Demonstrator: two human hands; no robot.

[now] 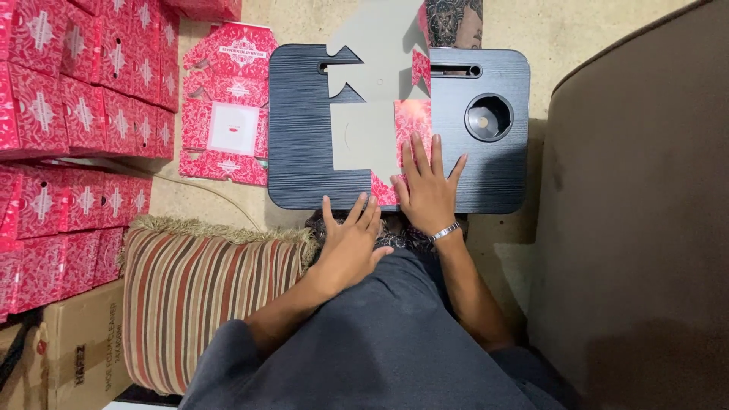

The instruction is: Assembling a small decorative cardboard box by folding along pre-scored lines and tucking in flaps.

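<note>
A flat unfolded carton blank, grey on its inner face and red patterned on its outer flaps, lies on a small black lap table. My right hand, with a metal bracelet at the wrist, presses flat on the blank's red flap near the table's front edge, fingers spread. My left hand rests open at the table's front edge, fingertips touching the lower edge of the blank. Neither hand grips anything.
Stacks of folded red patterned boxes stand at the left. More flat red blanks lie on the floor beside the table. A striped cushion and a brown cardboard box are at lower left. A brown sofa fills the right.
</note>
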